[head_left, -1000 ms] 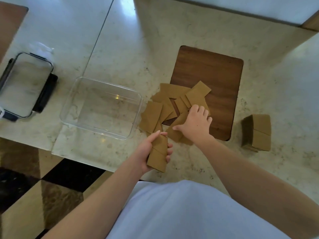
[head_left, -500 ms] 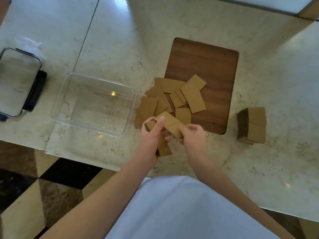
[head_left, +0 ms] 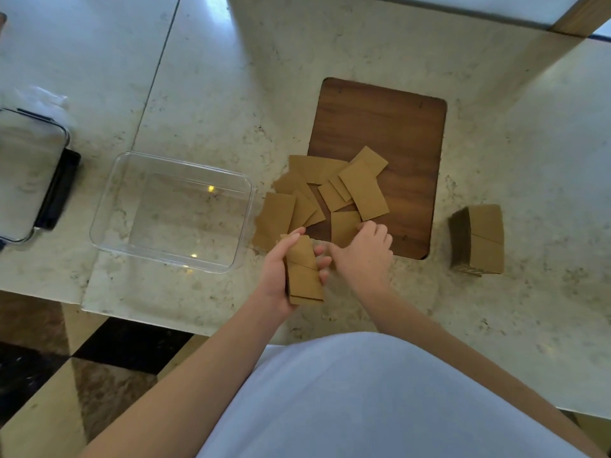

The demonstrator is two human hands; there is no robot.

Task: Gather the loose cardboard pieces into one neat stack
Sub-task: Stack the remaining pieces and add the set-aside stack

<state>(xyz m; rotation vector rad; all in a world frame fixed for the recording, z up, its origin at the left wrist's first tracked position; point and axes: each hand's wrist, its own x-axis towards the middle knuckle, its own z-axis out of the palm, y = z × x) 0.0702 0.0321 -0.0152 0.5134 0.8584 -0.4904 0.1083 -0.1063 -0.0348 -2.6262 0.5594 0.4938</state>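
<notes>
Several loose brown cardboard pieces [head_left: 363,188] lie scattered across the near left corner of a dark wooden board [head_left: 390,127] and onto the marble counter. My left hand [head_left: 276,276] grips a small stack of cardboard pieces [head_left: 302,272] just in front of the pile. My right hand [head_left: 363,256] rests palm down at the pile's near edge, its fingertips touching one loose piece [head_left: 344,226]. A finished stack of cardboard [head_left: 479,239] stands on the counter to the right of the board.
A clear plastic tub [head_left: 172,209] sits left of the pile. Further left lies a lid with black clips [head_left: 29,173]. The counter's near edge [head_left: 139,317] runs just below my left hand, with a checkered floor beneath.
My right hand left the held stack after adding a piece and reached forward onto another loose piece. My left hand still holds the stack, now straighter.
</notes>
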